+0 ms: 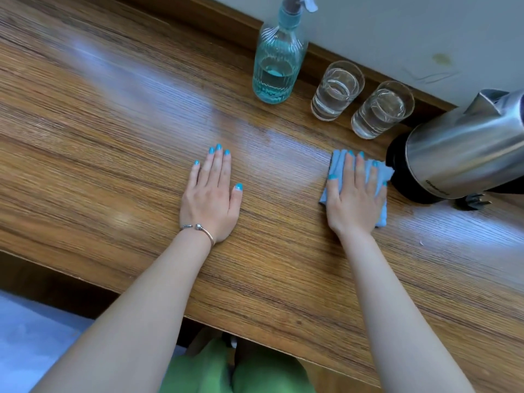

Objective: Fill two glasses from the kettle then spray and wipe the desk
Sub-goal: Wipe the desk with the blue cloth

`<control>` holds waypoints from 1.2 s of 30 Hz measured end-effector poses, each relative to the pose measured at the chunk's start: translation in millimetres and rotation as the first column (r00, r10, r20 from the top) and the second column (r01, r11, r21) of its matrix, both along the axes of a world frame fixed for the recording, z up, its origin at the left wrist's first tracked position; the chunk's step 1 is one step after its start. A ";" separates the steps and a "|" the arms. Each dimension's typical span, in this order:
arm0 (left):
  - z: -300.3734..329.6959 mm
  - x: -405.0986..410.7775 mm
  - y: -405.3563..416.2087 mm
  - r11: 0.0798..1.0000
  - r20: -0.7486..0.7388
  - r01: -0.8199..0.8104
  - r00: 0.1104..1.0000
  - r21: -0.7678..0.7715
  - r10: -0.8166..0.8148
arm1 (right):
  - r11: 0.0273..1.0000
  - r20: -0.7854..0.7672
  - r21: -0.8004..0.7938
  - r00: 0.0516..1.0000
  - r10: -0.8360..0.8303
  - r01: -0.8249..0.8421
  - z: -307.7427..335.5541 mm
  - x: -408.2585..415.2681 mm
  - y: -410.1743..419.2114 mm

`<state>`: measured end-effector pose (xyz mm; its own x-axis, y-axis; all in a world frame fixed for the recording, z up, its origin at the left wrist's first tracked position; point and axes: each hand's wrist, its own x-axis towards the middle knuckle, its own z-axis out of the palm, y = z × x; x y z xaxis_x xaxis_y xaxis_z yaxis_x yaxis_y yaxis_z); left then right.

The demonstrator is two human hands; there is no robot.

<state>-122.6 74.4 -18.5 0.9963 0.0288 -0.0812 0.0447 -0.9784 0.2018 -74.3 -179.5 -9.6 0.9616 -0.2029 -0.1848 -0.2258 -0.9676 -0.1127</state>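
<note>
My right hand (pixel 355 194) lies flat with straight fingers on a folded light-blue cloth (pixel 381 173), pressing it onto the wooden desk (pixel 113 143) just left of the steel kettle (pixel 465 154). My left hand (pixel 211 197) rests palm down on the bare wood, fingers straight, a bracelet at the wrist. Two clear glasses (pixel 337 90) (pixel 381 110) holding water stand side by side near the wall. A teal ribbed spray bottle (pixel 279 58) stands upright to their left, partly filled.
A grey wall (pixel 397 32) runs along the desk's far edge behind the bottle and glasses. The kettle's black base and a plug (pixel 472 202) sit at the right. The desk's front edge runs diagonally above my green-clad lap. A sheen crosses the wood.
</note>
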 end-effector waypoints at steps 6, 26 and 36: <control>1.9 -0.4 -3.8 1.000 0.013 -0.008 1.000 -0.019 0.008 | 0.984 -0.002 0.087 0.987 0.159 -0.158 0.1 27.4 102.8; 6.2 -13.1 16.9 0.951 0.081 0.054 0.996 -0.306 -0.031 | 0.939 0.017 0.055 0.940 0.339 -0.340 3.0 -139.7 126.8; 2.9 -58.1 65.8 0.999 -0.006 0.009 1.000 -0.053 -0.009 | 0.964 -0.055 0.098 0.966 0.254 -0.248 4.8 -7.1 179.9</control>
<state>-180.6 140.2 -15.6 0.9959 0.0152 -0.0888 0.0373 -0.9666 0.2534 -81.3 0.4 -4.7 0.9644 0.0640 -0.2566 0.0134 -0.9808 -0.1944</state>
